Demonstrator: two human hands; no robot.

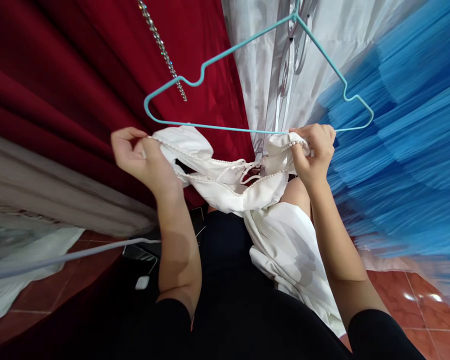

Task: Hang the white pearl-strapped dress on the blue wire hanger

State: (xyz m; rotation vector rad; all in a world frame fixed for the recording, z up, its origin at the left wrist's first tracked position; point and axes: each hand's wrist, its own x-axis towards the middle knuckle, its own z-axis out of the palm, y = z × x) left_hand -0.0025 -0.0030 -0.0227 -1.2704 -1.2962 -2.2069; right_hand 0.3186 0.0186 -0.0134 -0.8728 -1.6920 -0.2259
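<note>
— Where's the dress (232,192)?
— Stretched below the hanger (225,128), over the lap.
— And the fingers?
— Left hand's (137,155) and right hand's (313,150) are both closed, pinching its beaded edge.

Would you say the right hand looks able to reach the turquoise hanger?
Probably yes: the turquoise hanger extends behind the right hand in view, nothing visibly between them, though that hand holds the white garment.
</note>
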